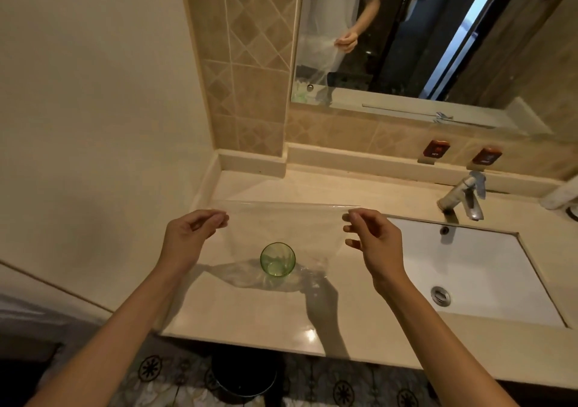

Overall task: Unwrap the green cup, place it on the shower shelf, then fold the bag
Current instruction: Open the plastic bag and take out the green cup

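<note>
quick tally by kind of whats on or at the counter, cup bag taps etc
green cup: 1
clear plastic bag: 1
faucet: 1
red-topped wall knobs: 2
sink basin: 1
total: 6

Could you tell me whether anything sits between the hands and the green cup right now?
Yes: the clear bag, stretched between the left hand and right hand, hangs over the green cup standing upright on the counter.
</note>
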